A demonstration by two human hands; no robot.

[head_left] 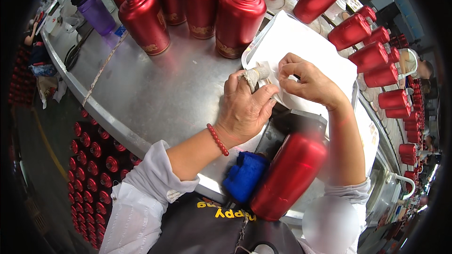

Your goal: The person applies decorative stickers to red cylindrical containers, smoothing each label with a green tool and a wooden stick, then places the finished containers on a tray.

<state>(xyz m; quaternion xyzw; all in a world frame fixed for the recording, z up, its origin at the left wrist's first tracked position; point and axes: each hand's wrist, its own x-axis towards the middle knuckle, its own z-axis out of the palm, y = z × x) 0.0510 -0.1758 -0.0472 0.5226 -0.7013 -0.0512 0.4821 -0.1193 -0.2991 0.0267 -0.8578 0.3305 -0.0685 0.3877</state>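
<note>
My left hand wears a red bead bracelet and a pale cloth cover on one finger. Its thumb and covered finger close around the edge of a white paper sheet. Beside it, my right hand curls into a pinch over the white sheets; what its fingertips hold is too small to name. A white tray carries these sheets. Close to my body, a glossy red bottle lies tilted against a black holder. A blue cloth pad sits at the bottle's left.
Several red bottles stand across the far side of the metal table, near a purple drinking bottle. More red bottles line a conveyor at right. Many bottles stand below the table's left edge. A cord crosses the tabletop.
</note>
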